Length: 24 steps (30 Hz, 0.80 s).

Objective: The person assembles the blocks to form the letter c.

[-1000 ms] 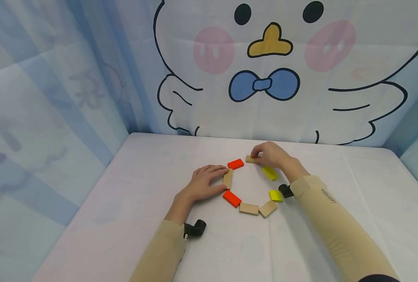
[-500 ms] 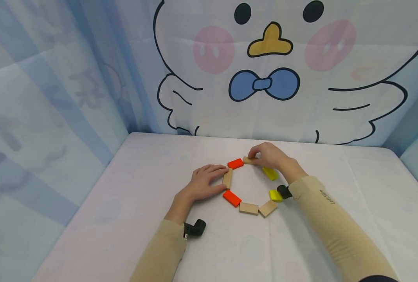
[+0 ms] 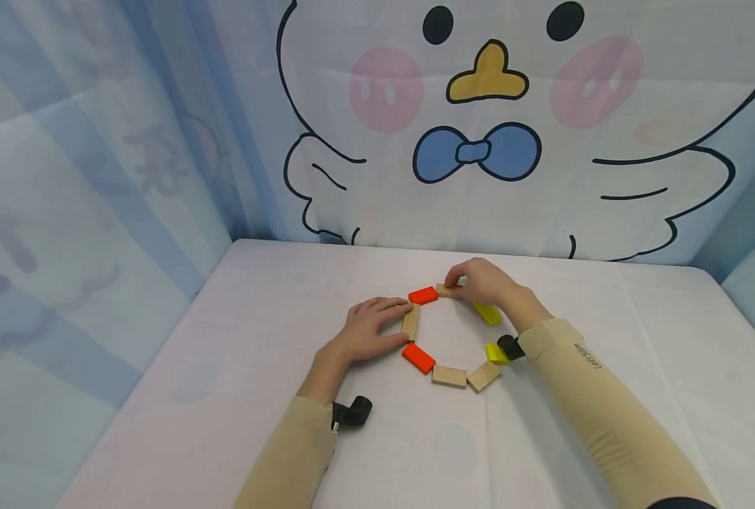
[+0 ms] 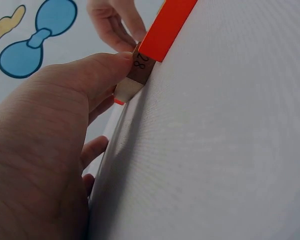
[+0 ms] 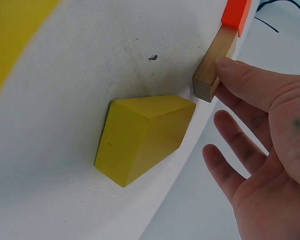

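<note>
Small wooden and coloured blocks lie on the table in a rough ring. On its left side, my left hand (image 3: 371,331) holds a plain wooden block (image 3: 411,324) between thumb and forefinger, at its two ends; the number 28 shows on it in the left wrist view. At the far side, my right hand (image 3: 484,281) pinches another plain wooden block (image 5: 212,65) between thumb and forefinger, its other fingers loosely bent. That block's end meets a red block (image 5: 235,15). Nearest the right hand stands a yellow block (image 5: 142,140), apart from the pinched one.
A second red block (image 3: 419,358) touches the left wooden block's near end. Two plain blocks, a left one (image 3: 449,377) and a right one (image 3: 483,377), form the near side, with another yellow block (image 3: 495,353) beyond. A printed cloth (image 3: 479,212) hangs behind the table.
My right hand has slid its wooden block leftward until it meets the far red block, which has shifted slightly left. The left hand has stayed in place.
</note>
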Tool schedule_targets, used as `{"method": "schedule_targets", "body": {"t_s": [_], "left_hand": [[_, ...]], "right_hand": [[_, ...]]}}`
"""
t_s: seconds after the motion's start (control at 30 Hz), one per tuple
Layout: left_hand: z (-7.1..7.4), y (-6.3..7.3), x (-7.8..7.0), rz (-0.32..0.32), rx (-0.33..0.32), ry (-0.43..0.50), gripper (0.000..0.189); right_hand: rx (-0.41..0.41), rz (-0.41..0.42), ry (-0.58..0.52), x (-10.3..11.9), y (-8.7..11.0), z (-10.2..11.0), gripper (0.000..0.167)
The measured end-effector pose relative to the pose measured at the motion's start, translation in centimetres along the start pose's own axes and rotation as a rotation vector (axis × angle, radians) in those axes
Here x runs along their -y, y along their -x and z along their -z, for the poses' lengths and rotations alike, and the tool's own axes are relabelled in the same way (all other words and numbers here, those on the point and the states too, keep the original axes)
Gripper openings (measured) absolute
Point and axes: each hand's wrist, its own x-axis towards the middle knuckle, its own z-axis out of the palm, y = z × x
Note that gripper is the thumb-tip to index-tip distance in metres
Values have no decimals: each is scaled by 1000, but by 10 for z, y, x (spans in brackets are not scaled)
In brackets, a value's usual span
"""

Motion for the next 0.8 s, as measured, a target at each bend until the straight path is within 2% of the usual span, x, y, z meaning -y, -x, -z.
{"method": "schedule_targets", "body": {"t_s": [0.5, 0.8], "left_hand": [[-2, -1, 1, 14, 5, -9, 56], [-1, 0, 1, 17, 11, 0, 56]], "right_hand": [[-5, 5, -7, 1, 2, 0, 16], [-5, -19, -29, 0, 5, 2, 18]]}}
